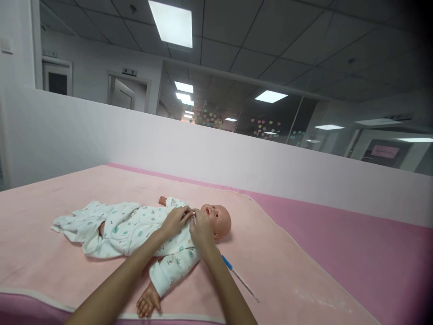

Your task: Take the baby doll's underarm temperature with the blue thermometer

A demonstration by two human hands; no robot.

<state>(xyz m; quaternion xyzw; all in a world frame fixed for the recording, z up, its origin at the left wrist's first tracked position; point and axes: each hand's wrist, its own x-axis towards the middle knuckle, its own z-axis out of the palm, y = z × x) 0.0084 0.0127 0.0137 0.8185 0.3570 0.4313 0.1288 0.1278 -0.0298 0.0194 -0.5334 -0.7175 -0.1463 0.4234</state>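
A baby doll lies on its back on the peach mat, head to the right, dressed in a white patterned baby outfit. My left hand rests on the outfit's chest, its fingers bent and pinched at the neckline. Just below the doll's chin, my right hand is closed at the same spot, thumb and fingers together. A bit of white shows between the two sets of fingertips; it looks like the collar's edge, though the fingers mostly cover it. One doll hand sticks out of the near sleeve.
Beside my right forearm lies a thin clear stick with a blue end, pen-like. The peach mat covers a pink padded surface. A low white wall runs behind it, with glass panels above.
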